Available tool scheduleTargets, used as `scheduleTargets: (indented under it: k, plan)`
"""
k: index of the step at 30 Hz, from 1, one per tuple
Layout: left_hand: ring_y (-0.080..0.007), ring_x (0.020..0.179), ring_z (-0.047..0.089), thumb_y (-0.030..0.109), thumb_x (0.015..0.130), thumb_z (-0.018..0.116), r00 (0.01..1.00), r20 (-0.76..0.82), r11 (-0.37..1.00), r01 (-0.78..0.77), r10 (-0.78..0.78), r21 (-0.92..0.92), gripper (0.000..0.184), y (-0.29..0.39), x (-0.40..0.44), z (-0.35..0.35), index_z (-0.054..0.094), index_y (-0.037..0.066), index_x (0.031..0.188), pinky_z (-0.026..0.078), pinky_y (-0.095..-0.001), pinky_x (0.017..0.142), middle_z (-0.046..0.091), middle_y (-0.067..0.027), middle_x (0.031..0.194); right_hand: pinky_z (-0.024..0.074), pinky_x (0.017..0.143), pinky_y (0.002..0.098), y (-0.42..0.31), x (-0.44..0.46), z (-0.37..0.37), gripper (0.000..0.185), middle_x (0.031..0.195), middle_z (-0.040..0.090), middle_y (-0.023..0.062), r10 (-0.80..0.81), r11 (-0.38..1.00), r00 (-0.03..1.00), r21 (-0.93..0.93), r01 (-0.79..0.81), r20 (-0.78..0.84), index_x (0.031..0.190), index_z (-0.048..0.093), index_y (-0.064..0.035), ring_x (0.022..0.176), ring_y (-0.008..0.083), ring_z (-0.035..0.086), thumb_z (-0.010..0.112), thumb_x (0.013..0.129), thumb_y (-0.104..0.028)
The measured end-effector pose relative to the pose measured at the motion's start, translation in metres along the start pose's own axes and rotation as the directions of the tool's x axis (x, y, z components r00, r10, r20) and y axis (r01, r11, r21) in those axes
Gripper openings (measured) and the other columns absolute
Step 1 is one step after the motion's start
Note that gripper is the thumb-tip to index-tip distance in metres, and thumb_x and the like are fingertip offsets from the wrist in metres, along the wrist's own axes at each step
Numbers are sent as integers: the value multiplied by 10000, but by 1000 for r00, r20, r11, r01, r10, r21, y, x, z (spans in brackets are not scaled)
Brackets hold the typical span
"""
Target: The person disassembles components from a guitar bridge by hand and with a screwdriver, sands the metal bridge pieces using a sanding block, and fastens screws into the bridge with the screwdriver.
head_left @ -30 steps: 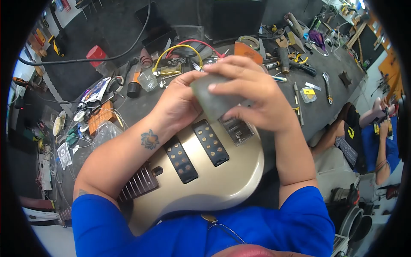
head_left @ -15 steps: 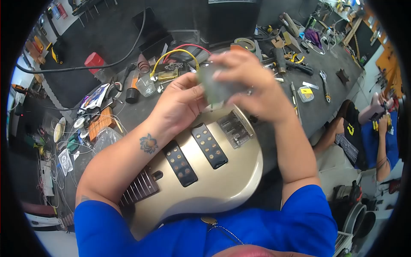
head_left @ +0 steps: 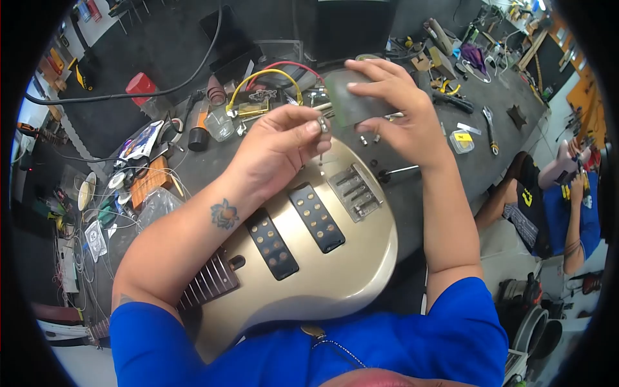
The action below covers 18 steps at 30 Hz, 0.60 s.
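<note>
Pinched between the thumb and fingers of my left hand [head_left: 274, 145] is a small shiny metal part [head_left: 324, 124]; its exact kind is too small to tell. My right hand [head_left: 409, 119] grips a flat grey sheet with a greenish edge [head_left: 351, 100], apart from the metal part. Below both hands lies a gold guitar body [head_left: 348, 277], with two black pickups [head_left: 273, 248] and a metal bridge [head_left: 358, 193] on it. Its fretted neck [head_left: 209, 284] runs under my left forearm.
Yellow [head_left: 264, 76] and red clip leads arch behind my hands. A screwdriver [head_left: 400, 171] and small metal bits lie near the bridge. Right of them are a small plastic box [head_left: 461, 140] and a wrench [head_left: 491, 132]. Another person [head_left: 567, 200] works at the far right.
The grey sheet, blurred and against my left fingers before, has moved right and away with my right hand. The metal part in my left hand now shows.
</note>
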State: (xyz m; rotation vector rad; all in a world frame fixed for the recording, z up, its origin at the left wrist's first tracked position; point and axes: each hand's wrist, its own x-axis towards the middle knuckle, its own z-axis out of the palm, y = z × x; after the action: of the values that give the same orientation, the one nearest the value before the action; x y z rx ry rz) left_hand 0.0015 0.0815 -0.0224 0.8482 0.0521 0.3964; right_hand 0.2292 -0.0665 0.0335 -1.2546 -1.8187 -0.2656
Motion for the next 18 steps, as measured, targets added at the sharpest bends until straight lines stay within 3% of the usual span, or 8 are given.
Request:
scheduleTargets:
  k: [1, 2, 4, 7, 11, 14, 15, 18]
  plan:
    - [-220, 1065, 789, 23, 1046, 760, 1000, 2, 1000, -28, 28, -6, 166, -3, -1, 2, 757, 50, 1210, 659, -403, 966, 801, -110, 1159, 464, 1230, 509, -6, 0, 0, 600, 1487, 735, 133, 18, 996, 999, 84, -16, -27, 1282, 794, -94, 1446, 403, 593, 931, 697, -111]
    - [-221, 1052, 787, 24, 1045, 764, 998, -50, 999, -35, 34, -1, 168, -4, 0, 4, 759, 50, 1210, 656, -400, 964, 802, -111, 1152, 480, 1213, 503, -20, -5, 3, 612, 1502, 730, 136, -76, 990, 997, 119, 76, -7, 1281, 797, -80, 1442, 401, 601, 928, 684, -103]
    - [-224, 1027, 784, 25, 1041, 772, 985, -171, 1000, -20, 22, 10, 172, -1, -4, 15, 763, 48, 1211, 650, -394, 961, 804, -114, 1137, 484, 1209, 505, -32, -4, 16, 614, 1498, 732, 137, -113, 976, 986, 199, 88, 120, 1287, 798, -84, 1435, 395, 609, 926, 687, -105]
    - [-229, 1026, 778, 18, 1048, 757, 998, -58, 1000, -5, 5, 6, 170, -4, -3, 4, 752, 37, 1217, 641, -411, 979, 799, -112, 1168, 456, 1232, 516, 7, -1, -1, 629, 1541, 709, 143, 26, 999, 1000, 20, -26, 18, 1301, 806, -99, 1479, 390, 582, 952, 701, -221]
    - [-224, 1029, 771, 59, 1050, 773, 997, -55, 999, -49, 49, -8, 164, -3, -2, 9, 755, 41, 1212, 631, -394, 980, 799, -101, 1152, 456, 1240, 499, -27, -6, 17, 604, 1544, 704, 149, -103, 973, 982, 221, 67, 159, 1317, 789, -51, 1483, 387, 577, 931, 733, -111]
    - [-217, 1021, 768, 76, 1045, 787, 998, -62, 1000, 2, 0, 18, 167, 3, -4, 8, 762, 61, 1209, 624, -375, 976, 798, -95, 1137, 451, 1246, 482, 28, -13, -3, 598, 1546, 703, 145, 61, 996, 998, -61, -60, 8, 1322, 790, -56, 1489, 364, 576, 929, 743, -111]
    - [-216, 1020, 768, 77, 1044, 788, 999, -48, 1000, 4, -3, 16, 167, 2, -6, 8, 763, 66, 1209, 624, -373, 976, 798, -96, 1135, 443, 1255, 473, 30, -12, -4, 600, 1558, 694, 140, 143, 990, 988, 2, -143, -56, 1332, 787, -58, 1509, 345, 561, 928, 752, -119]
    - [-208, 1017, 767, 61, 1045, 778, 999, -39, 1000, 22, -22, 0, 182, 1, -6, 8, 758, 79, 1225, 627, -373, 972, 792, -100, 1150, 470, 1230, 482, 21, -15, -1, 582, 1535, 712, 107, 167, 984, 980, 80, -159, -108, 1320, 788, -57, 1465, 345, 591, 928, 757, -90]
